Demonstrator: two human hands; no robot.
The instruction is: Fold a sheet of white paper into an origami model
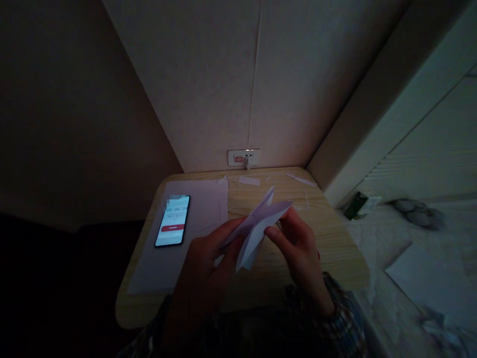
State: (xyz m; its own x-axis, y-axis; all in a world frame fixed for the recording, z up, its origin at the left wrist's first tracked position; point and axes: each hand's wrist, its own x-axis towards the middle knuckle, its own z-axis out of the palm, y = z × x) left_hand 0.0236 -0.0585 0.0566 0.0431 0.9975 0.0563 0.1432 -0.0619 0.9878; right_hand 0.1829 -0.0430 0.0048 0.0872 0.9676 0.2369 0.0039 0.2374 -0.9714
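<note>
Above the small wooden table (328,248), both hands hold one piece of folded white paper (257,228) with several flaps standing apart. My left hand (212,258) grips its lower left side, thumb and fingers closed on the folds. On the other side, my right hand (296,238) pinches the right flap between thumb and fingers. The paper is tilted, its points spreading up and down. Part of it is hidden behind the left fingers.
A lit phone (173,221) showing a running timer lies on white paper sheets (204,204) at the left. Paper scraps (249,181) are strewn along the table's back. Behind is a wall socket (244,157). A bed (376,238) at the right bears a small box (361,205) and another sheet (428,278).
</note>
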